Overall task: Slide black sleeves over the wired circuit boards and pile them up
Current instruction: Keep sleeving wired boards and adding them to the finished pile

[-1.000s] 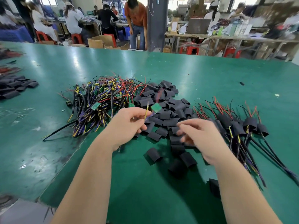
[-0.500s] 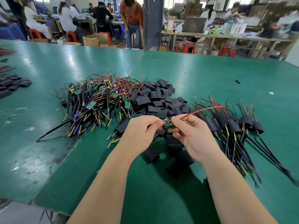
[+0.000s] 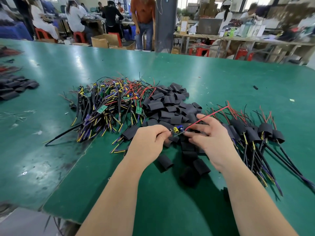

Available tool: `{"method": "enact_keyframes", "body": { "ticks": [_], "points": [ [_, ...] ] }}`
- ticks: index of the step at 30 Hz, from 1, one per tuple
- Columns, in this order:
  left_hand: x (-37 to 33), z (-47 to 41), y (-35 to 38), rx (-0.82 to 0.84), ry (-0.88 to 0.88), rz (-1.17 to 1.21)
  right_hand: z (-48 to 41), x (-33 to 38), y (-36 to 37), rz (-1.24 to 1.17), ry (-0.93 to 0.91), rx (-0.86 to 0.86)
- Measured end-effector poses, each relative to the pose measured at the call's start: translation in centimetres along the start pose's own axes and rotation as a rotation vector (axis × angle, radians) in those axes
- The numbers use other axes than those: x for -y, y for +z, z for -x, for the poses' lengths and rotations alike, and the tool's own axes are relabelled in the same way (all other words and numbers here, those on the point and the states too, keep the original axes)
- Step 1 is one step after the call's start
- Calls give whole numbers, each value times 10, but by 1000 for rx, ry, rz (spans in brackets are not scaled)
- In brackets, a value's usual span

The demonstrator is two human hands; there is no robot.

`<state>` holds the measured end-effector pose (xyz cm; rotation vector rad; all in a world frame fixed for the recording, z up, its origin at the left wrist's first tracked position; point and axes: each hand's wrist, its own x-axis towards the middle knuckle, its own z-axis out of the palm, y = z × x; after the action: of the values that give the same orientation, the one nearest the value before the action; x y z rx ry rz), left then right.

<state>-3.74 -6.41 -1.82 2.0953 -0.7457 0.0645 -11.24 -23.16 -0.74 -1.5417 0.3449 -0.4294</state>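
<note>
The green table (image 3: 221, 79) fills most of the view, and behind it people sit and stand at other benches. On it lie 3 heaps in a row. At the left is a tangle of wired boards (image 3: 105, 108), with yellow, purple, red and black leads and no covers. In the middle, touching it, is a mound of loose black sleeves (image 3: 170, 106) that spills toward the near edge. At the right is a pile of sleeved boards (image 3: 255, 133), whose leads fan out toward the near right. A 2nd, smaller lot of sleeves lies at the far left edge.

Both hands meet over the near side of the sleeve mound. The left hand (image 3: 146, 143) has its fingers curled in and pinches the left end of 1 board (image 3: 177, 131). The right hand (image 3: 214, 142) pinches the right end of that board with thumb and fingertip, its other fingers spread loosely. The board is uncovered, held level just above the sleeves, with yellow and blue parts on top. Its red wire (image 3: 213, 113) runs up and right past the right fingers.
</note>
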Motion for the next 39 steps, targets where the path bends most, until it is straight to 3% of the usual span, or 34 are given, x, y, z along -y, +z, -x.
{"method": "enact_keyframes", "body": {
  "ticks": [3, 5, 9, 12, 18, 21, 28, 31, 34, 39],
  "points": [
    [3, 0, -2, -45, -27, 2, -4, -1, -10, 336, -20, -181],
    [5, 0, -2, -77, -50, -1, -7, 2, -12, 602, -106, -210],
    [5, -2, -1, -155, -47, -41, -25, 7, 10, 996, -257, -51],
    [6, -1, 1, -177, -13, -54, -41, 2, 30, 1322, -255, 107],
    [9, -1, 1, -236, 42, -20, -69, 9, 46, 1512, -74, 186],
    [10, -2, 1, -241, 62, -9, -69, 12, 43, 1540, -96, 158],
    [11, -2, -1, -266, 89, 10, -28, 9, 3, 704, -278, -172],
    [11, -2, -1, -259, 122, -1, -18, 7, -19, -18, -93, -332],
    [12, -1, 0, -238, 153, -9, -13, 11, -38, -670, -7, -336],
    [12, -1, 1, -215, 165, -16, -10, 19, -45, -1008, -36, -341]
  ]
}}
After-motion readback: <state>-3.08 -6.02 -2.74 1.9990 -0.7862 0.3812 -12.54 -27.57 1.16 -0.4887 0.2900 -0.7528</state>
